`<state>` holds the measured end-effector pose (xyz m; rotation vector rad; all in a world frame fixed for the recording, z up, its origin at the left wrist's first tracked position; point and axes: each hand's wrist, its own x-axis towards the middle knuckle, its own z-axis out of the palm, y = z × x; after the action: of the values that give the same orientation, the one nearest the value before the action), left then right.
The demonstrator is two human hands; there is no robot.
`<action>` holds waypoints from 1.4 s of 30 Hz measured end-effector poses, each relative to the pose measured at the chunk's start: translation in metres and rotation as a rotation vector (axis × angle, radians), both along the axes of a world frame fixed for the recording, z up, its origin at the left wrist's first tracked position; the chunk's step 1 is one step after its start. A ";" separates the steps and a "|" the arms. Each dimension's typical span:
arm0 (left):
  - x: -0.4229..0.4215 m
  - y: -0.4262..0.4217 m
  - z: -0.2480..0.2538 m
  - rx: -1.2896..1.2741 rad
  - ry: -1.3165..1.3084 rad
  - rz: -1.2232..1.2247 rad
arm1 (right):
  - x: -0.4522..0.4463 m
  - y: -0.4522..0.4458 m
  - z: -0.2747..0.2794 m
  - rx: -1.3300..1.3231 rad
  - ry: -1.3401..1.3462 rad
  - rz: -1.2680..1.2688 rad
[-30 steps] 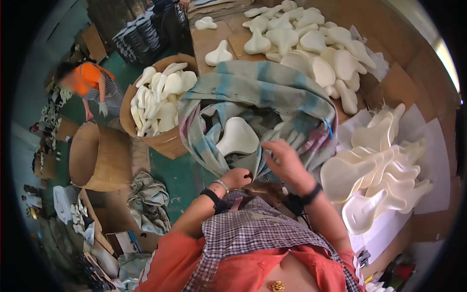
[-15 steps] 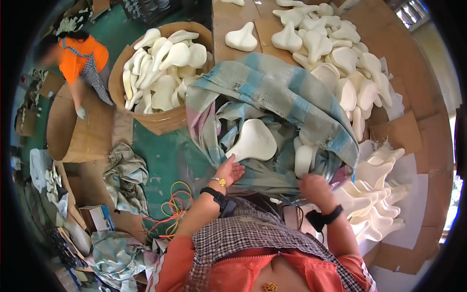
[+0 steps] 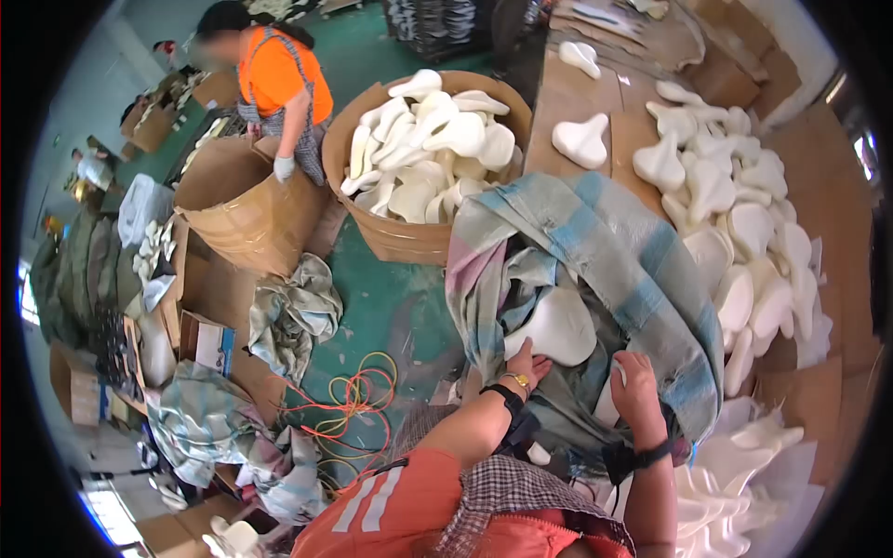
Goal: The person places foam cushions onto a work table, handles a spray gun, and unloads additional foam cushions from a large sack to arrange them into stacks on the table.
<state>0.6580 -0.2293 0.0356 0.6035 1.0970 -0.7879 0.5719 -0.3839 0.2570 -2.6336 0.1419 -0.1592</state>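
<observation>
A white foam bicycle saddle (image 3: pixel 562 327) lies in the mouth of a grey-green and blue woven sack (image 3: pixel 603 223). My left hand (image 3: pixel 528 365) is at the saddle's narrow nose, fingers apart and touching its lower edge. To the right, a second white foam saddle (image 3: pixel 607 402) is partly hidden by sack cloth and by my right hand (image 3: pixel 637 386). The fingers of that hand are bent around the second saddle's upper end. The sack's folds hide whatever lies deeper inside.
Behind the sack stands a round carton (image 3: pixel 400 237) heaped with foam saddles. More saddles (image 3: pixel 712 181) are piled on the cardboard-covered table at right. A co-worker in orange (image 3: pixel 279 79) stands by another carton (image 3: pixel 244 219) at left. Tangled hoses (image 3: pixel 358 400) lie on the green floor.
The view has swung left, so the scene sits further right. My right hand has gone from the sack's near edge to the second saddle. The co-worker stands more upright, a hand at the carton.
</observation>
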 end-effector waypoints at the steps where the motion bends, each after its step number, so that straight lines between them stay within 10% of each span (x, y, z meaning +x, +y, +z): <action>1: 0.000 -0.004 -0.003 0.036 0.017 0.003 | 0.002 -0.019 -0.016 -0.012 -0.016 0.017; 3: -0.005 -0.015 -0.032 0.190 -0.021 -0.059 | -0.007 -0.063 -0.046 -0.455 0.122 -0.168; 12: -0.024 -0.002 0.076 -0.061 -0.329 -0.127 | -0.072 -0.199 -0.027 -0.212 0.425 -0.555; 17: -0.017 0.026 0.093 -0.361 -0.630 -0.285 | -0.046 -0.141 -0.043 -0.591 0.500 0.044; 23: 0.017 0.080 0.123 -0.246 -0.923 -0.079 | -0.002 -0.139 -0.027 -0.403 0.637 -0.015; 42: -0.001 0.202 0.127 -0.032 -0.666 0.591 | -0.054 -0.220 -0.049 0.051 0.386 -0.199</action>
<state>0.6566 -0.0276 0.1626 0.4282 0.5857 -0.0650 0.5179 -0.6043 0.2079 -2.5662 0.5312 0.2848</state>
